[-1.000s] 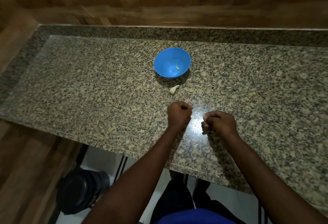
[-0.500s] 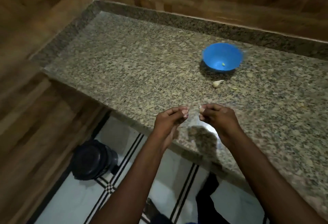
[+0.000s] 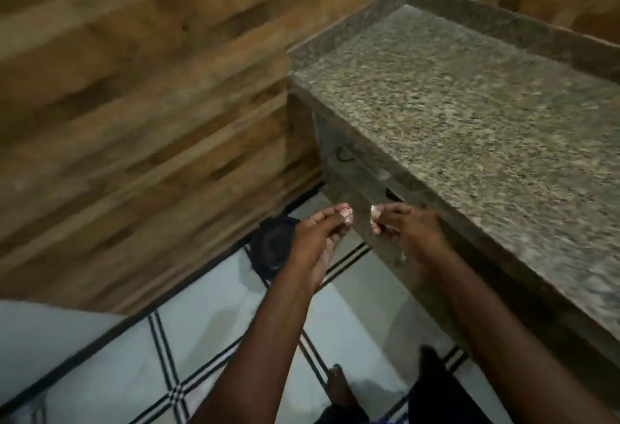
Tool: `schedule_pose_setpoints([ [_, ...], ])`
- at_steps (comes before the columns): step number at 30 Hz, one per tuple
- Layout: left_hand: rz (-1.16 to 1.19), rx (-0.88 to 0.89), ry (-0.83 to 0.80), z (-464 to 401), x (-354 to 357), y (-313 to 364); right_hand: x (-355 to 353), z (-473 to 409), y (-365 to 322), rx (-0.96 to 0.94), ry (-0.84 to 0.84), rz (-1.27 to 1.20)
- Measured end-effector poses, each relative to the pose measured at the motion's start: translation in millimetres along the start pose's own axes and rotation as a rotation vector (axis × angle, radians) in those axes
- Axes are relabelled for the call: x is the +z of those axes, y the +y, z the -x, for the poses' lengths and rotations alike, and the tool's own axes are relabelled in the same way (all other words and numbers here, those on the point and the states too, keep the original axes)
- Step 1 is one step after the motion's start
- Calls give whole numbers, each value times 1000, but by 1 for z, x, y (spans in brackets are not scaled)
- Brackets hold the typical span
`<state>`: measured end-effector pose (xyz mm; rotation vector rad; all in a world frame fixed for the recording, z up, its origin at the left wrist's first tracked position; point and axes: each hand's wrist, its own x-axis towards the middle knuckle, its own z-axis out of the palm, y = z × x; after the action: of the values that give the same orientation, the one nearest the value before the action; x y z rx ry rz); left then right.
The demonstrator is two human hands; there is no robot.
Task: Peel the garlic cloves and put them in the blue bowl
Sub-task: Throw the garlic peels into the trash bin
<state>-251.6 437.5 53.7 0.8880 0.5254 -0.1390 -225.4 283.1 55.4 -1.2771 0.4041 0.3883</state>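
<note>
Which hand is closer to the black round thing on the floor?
Left. The left hand is right beside the black round thing, overlapping its edge in this view; the right hand is farther right, by the counter.

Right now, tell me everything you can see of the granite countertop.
The granite countertop is a speckled slab, tan and grey with dark flecks, polished by its look. A raised lip of the same stone runs along its back and left end, against the wood-look wall. It fills the upper right of the view, blurred by motion. The part in view carries nothing. Both hands are off it: the left hand over the tiled floor, the right hand before its front edge.
</note>
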Motion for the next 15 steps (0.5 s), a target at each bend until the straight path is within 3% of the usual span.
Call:
schedule_pose_setpoints([
  [5, 82, 75, 155, -7, -78, 55, 90, -26, 25, 66, -137, 108],
  [15, 156, 107, 367, -75, -187, 99, 206, -117, 73, 157, -279, 363],
])
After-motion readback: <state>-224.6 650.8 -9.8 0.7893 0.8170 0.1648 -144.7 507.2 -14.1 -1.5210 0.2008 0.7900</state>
